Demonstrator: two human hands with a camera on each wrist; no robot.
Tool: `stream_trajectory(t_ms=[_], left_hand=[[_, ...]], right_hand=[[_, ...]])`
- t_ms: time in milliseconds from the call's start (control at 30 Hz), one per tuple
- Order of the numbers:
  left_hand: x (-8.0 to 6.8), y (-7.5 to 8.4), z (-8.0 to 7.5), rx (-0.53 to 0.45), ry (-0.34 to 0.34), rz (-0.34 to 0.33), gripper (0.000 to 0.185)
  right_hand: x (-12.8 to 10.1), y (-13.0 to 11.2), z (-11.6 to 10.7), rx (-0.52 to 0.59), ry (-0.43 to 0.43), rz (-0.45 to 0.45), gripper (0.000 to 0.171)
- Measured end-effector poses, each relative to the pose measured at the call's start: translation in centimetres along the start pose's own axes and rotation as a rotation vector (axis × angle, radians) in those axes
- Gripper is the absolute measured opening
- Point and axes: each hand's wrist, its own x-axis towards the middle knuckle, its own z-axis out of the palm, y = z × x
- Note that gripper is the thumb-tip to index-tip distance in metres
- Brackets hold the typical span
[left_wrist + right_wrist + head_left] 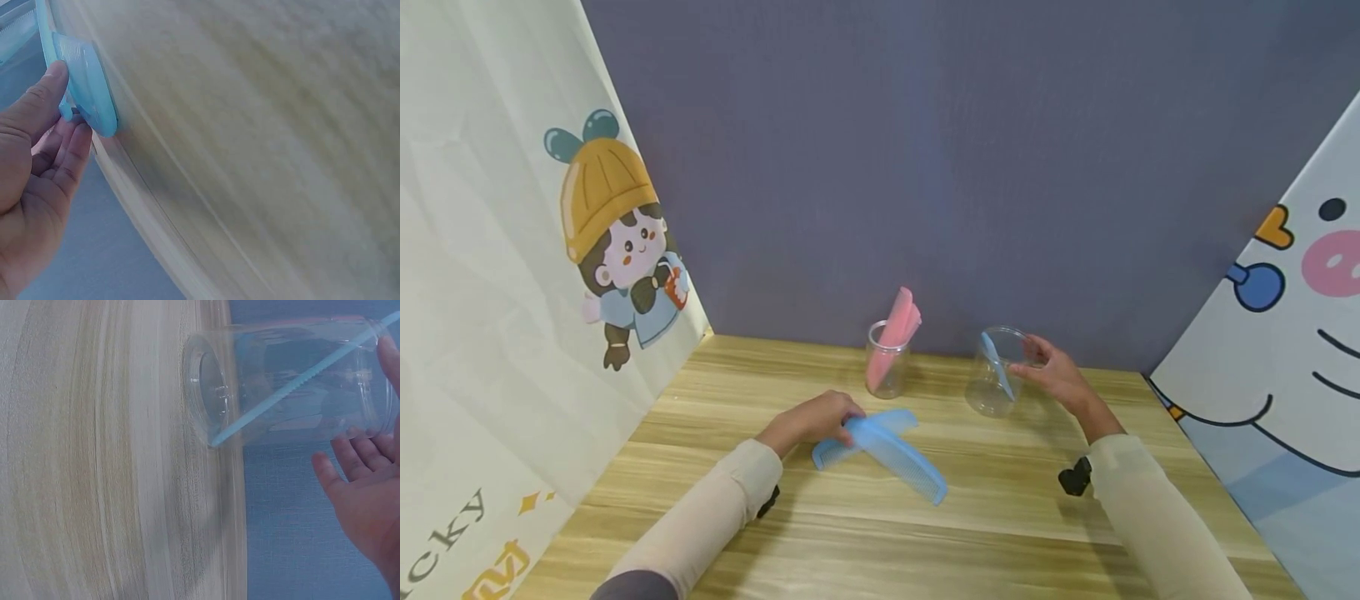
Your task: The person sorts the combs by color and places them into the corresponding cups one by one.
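Only in the head view are both hands seen together on the wooden table (1000, 533), with two blue combs (880, 446) crossed under the left hand (812, 421) and a second jar with pink combs (889, 354) standing between the hands. In the left wrist view the end of one blue comb is shown pinched between the thumb and the curled fingers (62, 162). In the right wrist view the clear jar (294, 381), with one thin blue comb (300, 381) leaning inside, is touched at its rim by the loosely spread fingers of the right hand (1052, 371).
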Motion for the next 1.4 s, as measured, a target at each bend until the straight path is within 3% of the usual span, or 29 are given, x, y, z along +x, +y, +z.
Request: stream_trajectory(t_ms=[200,567,967,1400], left_hand=[[-0.3,-0.3,-0.2,-0.072,0.032,-0.004,0.045],[-0.3,-0.5,-1.0,-0.360,0.076,-0.053,0.054],[0.1,-0.2,-1.5,-0.494,0.107,-0.067,0.054],[0.5,0.9,-2.2,-0.554,0.171,-0.100,0.055]], right_hand=[[0.0,0.1,0.0,0.002,0.002,0.003,0.090],[0.1,0.2,-0.1,0.013,-0.005,-0.002,0.088],[-0.1,0.0,-0.2,0.006,-0.006,-0.007,0.089],[-0.1,0.1,-0.2,0.015,-0.011,0.006,0.090]])
